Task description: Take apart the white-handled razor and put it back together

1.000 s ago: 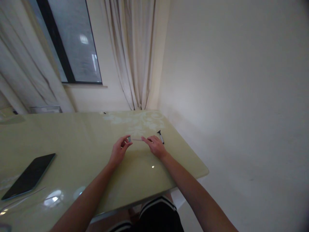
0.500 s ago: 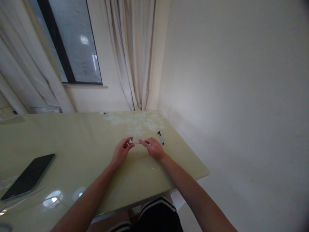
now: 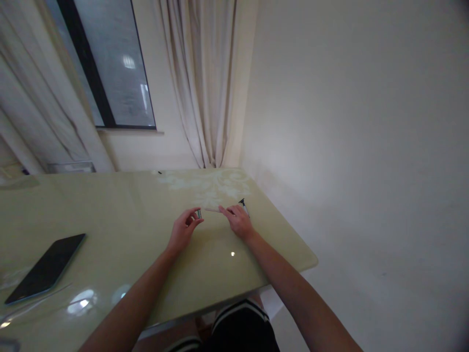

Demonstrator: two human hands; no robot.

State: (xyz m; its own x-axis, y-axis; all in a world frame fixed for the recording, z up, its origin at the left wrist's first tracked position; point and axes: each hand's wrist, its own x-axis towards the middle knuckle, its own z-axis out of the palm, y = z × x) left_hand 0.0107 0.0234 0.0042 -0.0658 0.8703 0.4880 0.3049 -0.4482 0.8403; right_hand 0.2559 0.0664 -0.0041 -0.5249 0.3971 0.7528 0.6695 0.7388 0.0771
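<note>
My left hand [image 3: 183,229] pinches a small, dark-greenish striped piece [image 3: 198,213] between thumb and fingers, above the pale tabletop. What exactly this piece is, I cannot make out. In my right hand [image 3: 237,221] is a thin, pale stick [image 3: 211,209], its far end pointing left toward the piece. A short gap separates the two. Just behind my right hand lies a razor [image 3: 242,201] with a black head, its light handle partly hidden by the hand.
A dark tablet [image 3: 46,268] lies on the glossy table [image 3: 120,220] at the left. Near it runs a thin cable [image 3: 40,298]. A tiny black object [image 3: 159,172] sits at the far edge. A wall [image 3: 348,146] rises along the right; curtains [image 3: 205,88] hang behind.
My right hand has shifted right and slightly away with the pale stick, which now stands apart from the piece in my left hand. The left hand has barely moved. My right hand now covers part of the razor.
</note>
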